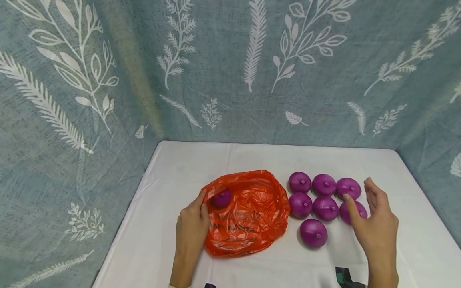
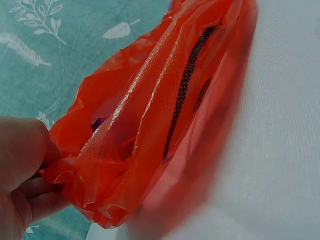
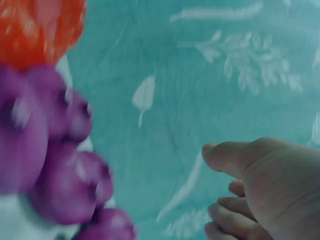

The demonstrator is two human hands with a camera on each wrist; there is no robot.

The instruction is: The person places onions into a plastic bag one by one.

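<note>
Head view: seven purple balls (image 1: 325, 208) lie beside a red bag (image 1: 245, 218) containing another ball (image 1: 222, 198), the left hand (image 1: 192, 224) pinching the bag, the right hand (image 1: 378, 224) spread near them.

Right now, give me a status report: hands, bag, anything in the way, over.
Left hand grips red bag by rim. Right hand empty, beside seven purple balls. One ball inside bag. Nothing seen blocking bag's mouth.

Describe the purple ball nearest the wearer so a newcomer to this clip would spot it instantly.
On the white tabletop, find the red-orange bag held by the left hand. Right of the bag's near half sits a purple ball. It stands singly in front, while six similar balls sit behind it in two rows of three.
</note>
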